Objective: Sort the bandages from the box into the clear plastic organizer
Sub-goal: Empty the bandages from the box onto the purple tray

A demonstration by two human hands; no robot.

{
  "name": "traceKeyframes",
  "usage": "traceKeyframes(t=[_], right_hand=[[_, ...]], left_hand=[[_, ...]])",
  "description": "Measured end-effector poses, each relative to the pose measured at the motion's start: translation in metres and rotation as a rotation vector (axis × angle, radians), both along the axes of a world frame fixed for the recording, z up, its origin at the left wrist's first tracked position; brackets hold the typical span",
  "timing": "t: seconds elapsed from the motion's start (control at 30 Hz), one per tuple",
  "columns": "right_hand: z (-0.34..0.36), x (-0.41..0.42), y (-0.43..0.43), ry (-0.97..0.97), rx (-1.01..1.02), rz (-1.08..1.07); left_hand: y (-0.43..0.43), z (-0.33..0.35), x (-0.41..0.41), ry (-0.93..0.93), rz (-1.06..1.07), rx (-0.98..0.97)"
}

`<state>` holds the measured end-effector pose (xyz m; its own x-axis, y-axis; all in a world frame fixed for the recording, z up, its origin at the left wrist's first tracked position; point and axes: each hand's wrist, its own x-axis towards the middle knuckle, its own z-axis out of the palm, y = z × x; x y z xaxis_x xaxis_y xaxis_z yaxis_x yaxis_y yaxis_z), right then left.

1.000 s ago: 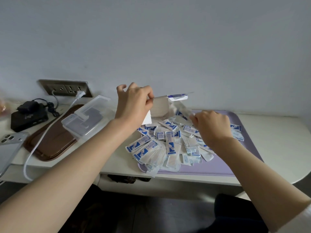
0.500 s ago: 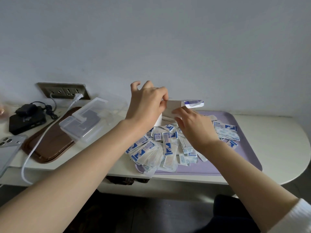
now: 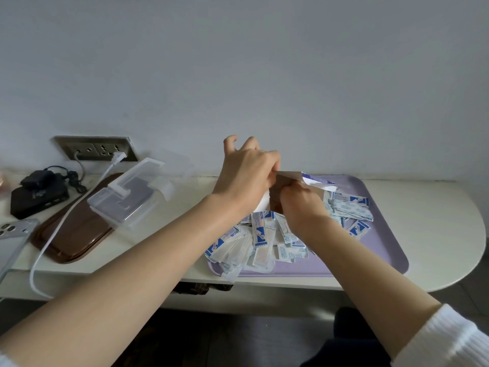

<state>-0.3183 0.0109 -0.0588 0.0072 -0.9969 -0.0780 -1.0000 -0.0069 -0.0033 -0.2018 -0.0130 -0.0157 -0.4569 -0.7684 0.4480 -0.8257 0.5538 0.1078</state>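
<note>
Left hand (image 3: 246,178) and right hand (image 3: 301,205) grip the bandage box (image 3: 291,176) over the purple tray (image 3: 370,250). Bandages (image 3: 254,239) lie heaped at its left edge. Clear organizer (image 3: 127,197) rests on brown tray (image 3: 71,234).

Plain pale wall (image 3: 264,75); metal socket panel (image 3: 98,151) low on it — cream round-ended table (image 3: 436,223) below; dark floor (image 3: 251,337).

The box (image 3: 316,179) is mostly hidden behind the left hand (image 3: 246,176) and the right hand (image 3: 301,205); only a flap and a white lower corner show. The right hand's fingertips are out of sight against the box, so what they hold cannot be told. Its wrist covers part of the bandages (image 3: 260,234), whose print is too small to read. A phone (image 3: 13,237) is cut off by the left edge.
</note>
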Motion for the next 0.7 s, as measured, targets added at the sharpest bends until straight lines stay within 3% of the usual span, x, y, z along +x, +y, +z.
traceKeyframes(t=[0.17,0.37,0.57,0.7], right_hand=[[-0.003,-0.002,0.001,0.076,-0.053,0.045],[-0.005,-0.014,0.004,-0.016,-0.227,0.11],[-0.003,-0.031,0.012,0.047,-0.091,-0.066],[0.0,-0.025,0.009,-0.128,-0.194,0.06]], left_hand=[[-0.004,-0.002,0.0,0.031,0.04,0.026],[-0.016,0.005,0.018,0.008,0.149,-0.035],[-0.02,0.006,0.033,0.014,0.187,-0.084],[-0.015,0.007,0.03,0.05,0.165,-0.046]])
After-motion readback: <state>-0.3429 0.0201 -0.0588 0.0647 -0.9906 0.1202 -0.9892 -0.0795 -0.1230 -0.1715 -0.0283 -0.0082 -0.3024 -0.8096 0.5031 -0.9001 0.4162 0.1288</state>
